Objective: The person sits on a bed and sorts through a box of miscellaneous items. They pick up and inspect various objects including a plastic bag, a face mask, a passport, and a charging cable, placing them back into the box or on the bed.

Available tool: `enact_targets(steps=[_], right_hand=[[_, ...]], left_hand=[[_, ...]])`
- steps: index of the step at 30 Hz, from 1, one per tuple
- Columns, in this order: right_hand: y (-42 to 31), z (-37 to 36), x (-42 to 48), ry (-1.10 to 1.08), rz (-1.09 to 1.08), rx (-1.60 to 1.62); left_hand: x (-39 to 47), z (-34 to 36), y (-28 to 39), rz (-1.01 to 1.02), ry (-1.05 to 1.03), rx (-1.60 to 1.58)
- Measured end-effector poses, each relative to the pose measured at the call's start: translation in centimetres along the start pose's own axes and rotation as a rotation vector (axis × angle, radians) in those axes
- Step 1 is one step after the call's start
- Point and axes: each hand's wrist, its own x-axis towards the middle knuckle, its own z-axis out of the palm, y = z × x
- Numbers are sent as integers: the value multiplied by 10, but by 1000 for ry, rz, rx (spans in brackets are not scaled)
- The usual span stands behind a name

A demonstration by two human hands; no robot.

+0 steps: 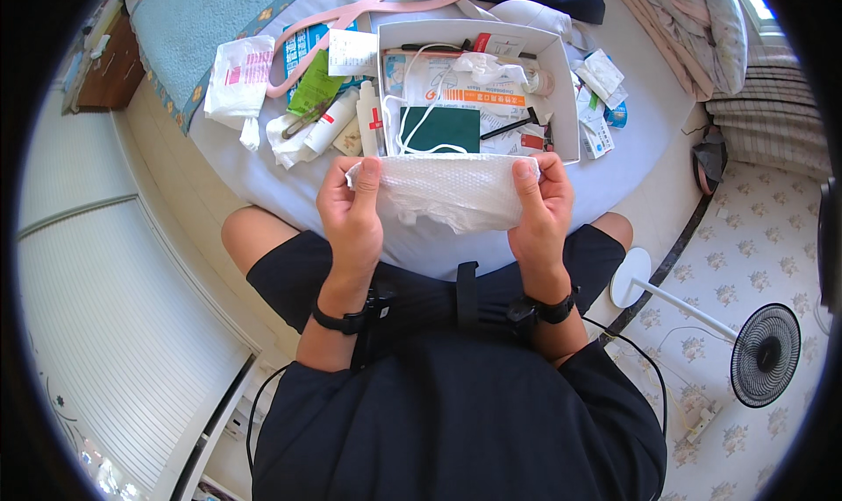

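Stretched between my two hands is a white embossed sheet (454, 188), which looks like tissue or a soft wipe. My left hand (355, 198) pinches its left end between thumb and fingers. On the right end, my right hand (543, 195) holds it the same way. The sheet's lower edge hangs loose and ragged. Just beyond it stands an open white box (571, 99), whose near side is partly hidden by the sheet. Inside lie a dark green flat piece (441, 130), a black razor (510, 124), a printed packet (427, 86), a white cord and crumpled tissue (490, 67).
Left of the box lie white tubes (335, 122), a green packet (317, 83), a white plastic packet (240, 76) and a pink hanger (348, 17). Small packets (598, 76) lie to its right. The bed (250, 172) is before me; a fan (765, 355) stands right.
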Motion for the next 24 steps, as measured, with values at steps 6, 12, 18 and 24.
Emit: enact_targets(steps=[6,12,18,24], right_hand=[[6,0,6,24,97,97],[7,-10,5,13,56,6],[4,-4,6,10,-44,-6],[-1,0,1,45,-18,-16]], left_hand=[[2,3,-4,-32,129,-142],[9,0,8,71,196,101],[10,-11,6,117,182,135],[12,-10,3,164,173,95]])
